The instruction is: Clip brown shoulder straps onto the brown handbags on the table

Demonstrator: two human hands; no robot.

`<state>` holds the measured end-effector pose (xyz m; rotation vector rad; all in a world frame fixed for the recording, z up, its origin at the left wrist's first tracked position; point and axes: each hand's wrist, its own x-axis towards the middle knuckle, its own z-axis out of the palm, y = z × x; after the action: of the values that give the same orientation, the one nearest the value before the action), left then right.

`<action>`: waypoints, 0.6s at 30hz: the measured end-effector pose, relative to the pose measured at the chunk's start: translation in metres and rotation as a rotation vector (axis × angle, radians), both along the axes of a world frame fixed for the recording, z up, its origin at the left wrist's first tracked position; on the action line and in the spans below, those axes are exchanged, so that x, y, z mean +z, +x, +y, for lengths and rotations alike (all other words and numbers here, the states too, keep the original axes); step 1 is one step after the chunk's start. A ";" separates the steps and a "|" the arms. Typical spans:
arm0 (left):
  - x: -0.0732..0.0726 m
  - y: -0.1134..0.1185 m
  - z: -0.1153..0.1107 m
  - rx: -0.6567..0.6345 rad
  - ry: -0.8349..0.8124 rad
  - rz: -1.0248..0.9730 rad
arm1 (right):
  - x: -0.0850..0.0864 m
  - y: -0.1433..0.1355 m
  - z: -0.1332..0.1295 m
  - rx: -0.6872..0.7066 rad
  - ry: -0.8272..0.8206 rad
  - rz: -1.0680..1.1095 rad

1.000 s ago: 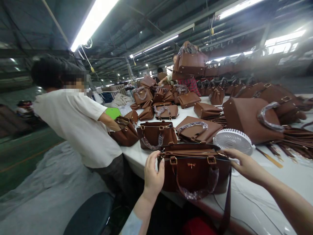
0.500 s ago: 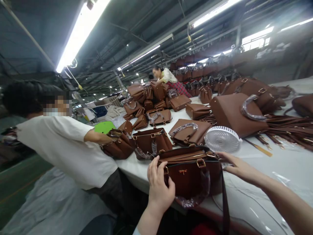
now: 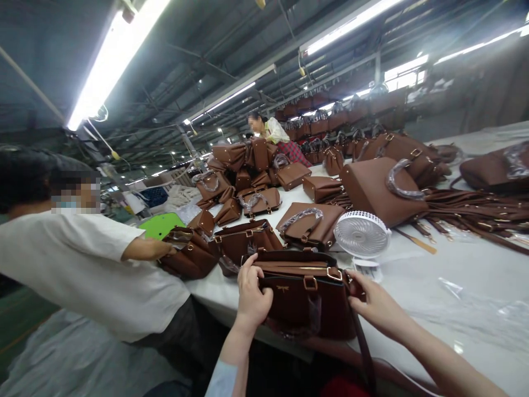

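A brown handbag (image 3: 295, 317) with a gold dragonfly emblem stands upright at the table's front edge, facing me. Its top gapes a little, showing a gold zipper, and a wrapped handle hangs down its front. My left hand (image 3: 253, 295) grips the upper left corner, thumb on the front and fingers over the rim. At the opposite end, my right hand (image 3: 374, 300) pinches the upper right corner near the metal ring. A dark strap (image 3: 362, 347) dangles from that end, below my right hand.
Just behind the handbag stands a white fan (image 3: 361, 234). More brown bags (image 3: 312, 223) cover the table (image 3: 417, 281), with a heap of straps (image 3: 475, 207) at right. A co-worker in a white shirt (image 3: 99, 270) handles another bag (image 3: 190, 253) on the left.
My right hand has come in from beside the handbag and closed on its upper right corner. My left hand keeps its hold. The whole view has shifted, so things appear further left.
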<state>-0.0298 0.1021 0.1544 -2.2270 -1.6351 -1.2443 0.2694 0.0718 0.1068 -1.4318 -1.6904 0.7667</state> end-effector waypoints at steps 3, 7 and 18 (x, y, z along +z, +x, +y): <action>-0.007 -0.002 0.001 0.027 0.009 -0.003 | -0.003 -0.006 -0.003 -0.123 0.041 -0.043; -0.014 -0.005 0.001 0.012 0.017 0.008 | -0.003 0.012 0.002 -0.275 0.163 -0.043; 0.044 0.038 -0.068 -0.236 0.204 0.087 | 0.088 -0.029 -0.075 0.047 0.157 0.146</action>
<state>0.0083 0.0339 0.1988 -2.3578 -1.1832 -1.2798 0.2403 -0.0031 0.1948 -1.2034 -1.6385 0.7297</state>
